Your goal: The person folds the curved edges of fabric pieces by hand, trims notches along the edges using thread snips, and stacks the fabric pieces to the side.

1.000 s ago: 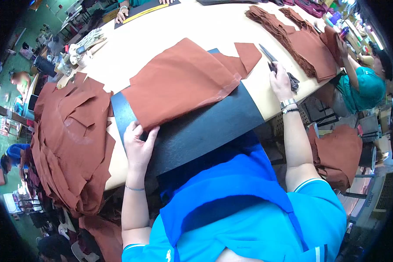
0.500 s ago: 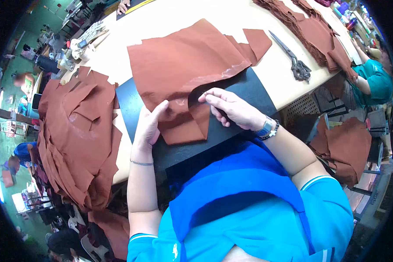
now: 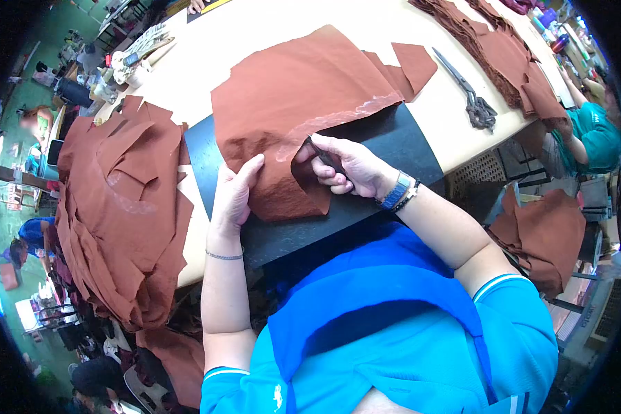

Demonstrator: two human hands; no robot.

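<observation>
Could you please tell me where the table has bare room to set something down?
The cream tabletop is bare beyond the large brown sheet, and narrowly between the angular brown scrap and dark-handled metal scissors. Crowded: the left end, under heaped brown pieces.

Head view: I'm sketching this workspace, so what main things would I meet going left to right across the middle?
Heap of reddish-brown cut pieces → person's left hand → person's right hand → scissors → draped reddish-brown piece beyond the table.
</observation>
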